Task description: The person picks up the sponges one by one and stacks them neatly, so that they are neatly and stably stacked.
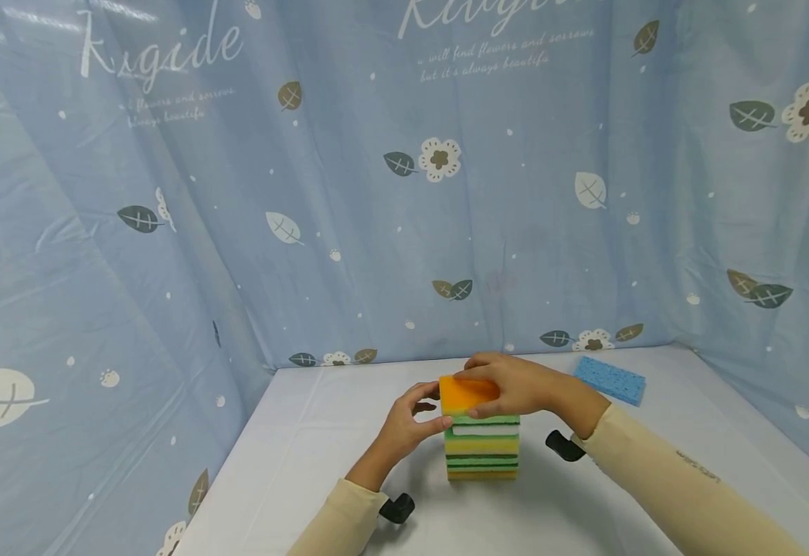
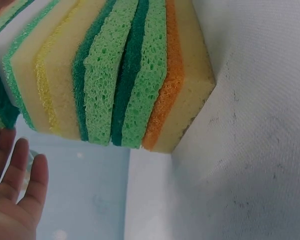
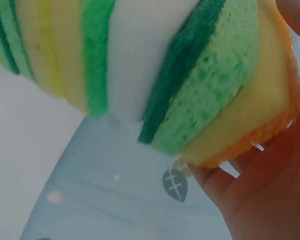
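A stack of sponges (image 1: 482, 448) in green, white, yellow and orange layers stands on the white table. On top lies an orange-and-yellow sponge (image 1: 461, 392), its orange face up. My right hand (image 1: 518, 384) grips that top sponge from the right, thumb at its front and fingers over the far side. In the right wrist view, the top sponge (image 3: 250, 125) sits at a slight angle over a green one (image 3: 205, 95). My left hand (image 1: 407, 421) is at the stack's upper left, its fairly straight fingers (image 2: 36, 185) right by a green sponge's edge.
A blue sponge (image 1: 610, 379) lies flat at the back right of the white table (image 1: 328, 432). Behind and beside the table hangs a blue curtain (image 1: 348, 255) printed with leaves and flowers. A black strap part (image 1: 564, 446) juts out near the right wrist.
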Demonstrator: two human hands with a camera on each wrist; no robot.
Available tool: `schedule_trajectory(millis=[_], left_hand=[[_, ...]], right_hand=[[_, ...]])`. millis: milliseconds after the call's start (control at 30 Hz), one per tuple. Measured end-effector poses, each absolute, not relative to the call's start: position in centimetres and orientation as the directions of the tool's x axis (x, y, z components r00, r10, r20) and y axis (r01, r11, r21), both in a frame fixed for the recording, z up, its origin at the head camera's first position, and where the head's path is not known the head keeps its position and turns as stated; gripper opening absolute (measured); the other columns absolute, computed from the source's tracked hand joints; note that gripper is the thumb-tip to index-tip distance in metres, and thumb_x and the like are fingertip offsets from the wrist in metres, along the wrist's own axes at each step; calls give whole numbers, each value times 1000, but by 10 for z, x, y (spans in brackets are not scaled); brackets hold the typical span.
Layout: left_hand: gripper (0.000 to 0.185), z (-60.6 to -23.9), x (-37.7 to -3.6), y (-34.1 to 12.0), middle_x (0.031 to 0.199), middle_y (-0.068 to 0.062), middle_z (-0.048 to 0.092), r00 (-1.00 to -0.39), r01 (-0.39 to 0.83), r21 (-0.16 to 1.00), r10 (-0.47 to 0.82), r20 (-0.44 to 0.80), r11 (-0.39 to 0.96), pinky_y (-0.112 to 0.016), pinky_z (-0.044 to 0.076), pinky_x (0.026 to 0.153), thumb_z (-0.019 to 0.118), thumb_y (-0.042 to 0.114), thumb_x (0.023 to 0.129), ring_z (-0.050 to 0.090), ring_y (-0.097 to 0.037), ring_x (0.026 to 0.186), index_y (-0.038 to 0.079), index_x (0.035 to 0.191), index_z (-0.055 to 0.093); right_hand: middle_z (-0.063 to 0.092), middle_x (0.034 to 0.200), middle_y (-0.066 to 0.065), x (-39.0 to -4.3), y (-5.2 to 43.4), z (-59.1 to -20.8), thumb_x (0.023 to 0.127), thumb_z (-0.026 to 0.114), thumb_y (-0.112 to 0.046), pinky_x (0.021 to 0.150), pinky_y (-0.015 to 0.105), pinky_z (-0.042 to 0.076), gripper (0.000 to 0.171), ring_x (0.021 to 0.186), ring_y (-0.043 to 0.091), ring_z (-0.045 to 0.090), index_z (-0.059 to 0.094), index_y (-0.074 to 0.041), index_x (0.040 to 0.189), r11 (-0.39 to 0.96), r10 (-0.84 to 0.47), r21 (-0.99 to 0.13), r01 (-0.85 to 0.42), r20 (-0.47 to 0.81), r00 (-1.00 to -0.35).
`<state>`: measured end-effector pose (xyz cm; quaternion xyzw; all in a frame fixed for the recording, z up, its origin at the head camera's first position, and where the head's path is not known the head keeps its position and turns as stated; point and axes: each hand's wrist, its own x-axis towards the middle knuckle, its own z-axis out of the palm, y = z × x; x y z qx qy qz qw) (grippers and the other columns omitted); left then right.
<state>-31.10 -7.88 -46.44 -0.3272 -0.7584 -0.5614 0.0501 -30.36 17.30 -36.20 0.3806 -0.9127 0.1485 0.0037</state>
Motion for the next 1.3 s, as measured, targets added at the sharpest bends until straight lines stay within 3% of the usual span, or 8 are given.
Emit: schedule_trajectory(millis=[400, 633, 833, 1300], left_hand=[[57, -466, -312, -78, 125, 6, 56, -798, 532, 827, 433, 419, 181, -37, 46, 97, 75, 38, 86, 51, -16, 114, 20, 137, 55], [55, -466, -312, -78, 124, 6, 57, -799, 532, 828, 429, 421, 178, -38, 47, 96, 75, 37, 86, 51, -17, 114, 19, 135, 57], [56, -464, -310, -78, 126, 3, 56, -803, 517, 840, 433, 410, 163, -41, 45, 99, 76, 32, 86, 50, -20, 116, 16, 136, 56], [57, -466, -311, -78, 127, 4, 56, -797, 534, 830, 426, 429, 162, -40, 46, 98, 76, 35, 86, 50, -21, 116, 18, 136, 55]], right_hand=[[47, 139, -2, -300, 195, -366, 77, 76, -54, 97, 60, 41, 78, 121, 25, 49, 51, -22, 143, 698, -646, -317, -642, 109, -756], [52, 133, -7, -300, 199, -368, 76, 78, -51, 95, 57, 44, 73, 116, 21, 53, 54, -24, 140, 697, -649, -297, -653, 128, -750], [52, 134, -7, -300, 201, -368, 78, 77, -50, 96, 58, 43, 73, 118, 22, 52, 54, -23, 141, 687, -656, -301, -662, 135, -742], [52, 134, -7, -300, 200, -372, 78, 77, -49, 97, 57, 43, 72, 118, 20, 52, 54, -23, 140, 682, -656, -302, -666, 148, -740]])
